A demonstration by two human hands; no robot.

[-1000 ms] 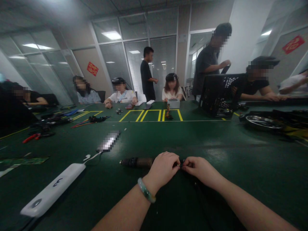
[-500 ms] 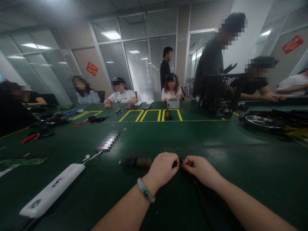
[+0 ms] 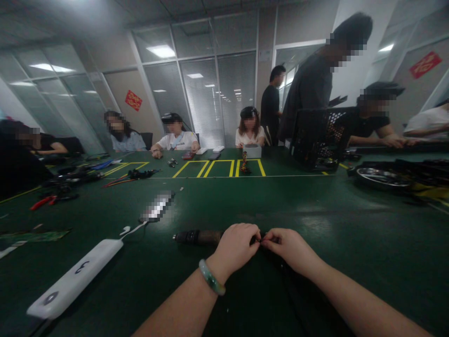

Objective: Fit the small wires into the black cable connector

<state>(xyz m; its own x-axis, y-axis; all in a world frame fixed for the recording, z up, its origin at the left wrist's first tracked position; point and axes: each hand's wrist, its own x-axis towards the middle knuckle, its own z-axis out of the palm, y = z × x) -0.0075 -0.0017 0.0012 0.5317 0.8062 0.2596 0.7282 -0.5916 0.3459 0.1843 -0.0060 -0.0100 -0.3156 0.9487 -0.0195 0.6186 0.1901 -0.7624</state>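
Observation:
A dark, pen-shaped electric screwdriver [image 3: 199, 237] lies across the green table, its metal tip pointing left. Over its rear part curls my left hand [image 3: 236, 243], closed, with thumb and fingertips meeting at the tool's right end. My right hand [image 3: 291, 245] is pinched closed just beside those fingertips, at the end of a black cable [image 3: 282, 266]. That cable runs down towards the near edge and is hard to see against the dark table. Whether the cable is joined to the screwdriver is hidden by my fingers.
On the left lies a white power bank-like box [image 3: 79, 276] marked 3, with a white cable towards a blurred phone-like device [image 3: 157, 206]. A green circuit board [image 3: 35, 235] and red-handled pliers [image 3: 44, 202] lie further left. Several people sit beyond; a black computer case [image 3: 321, 138] stands back right.
My hands stay nearly in place, the right fingertips shifting slightly left towards the left ones. In the background a standing person has moved right.

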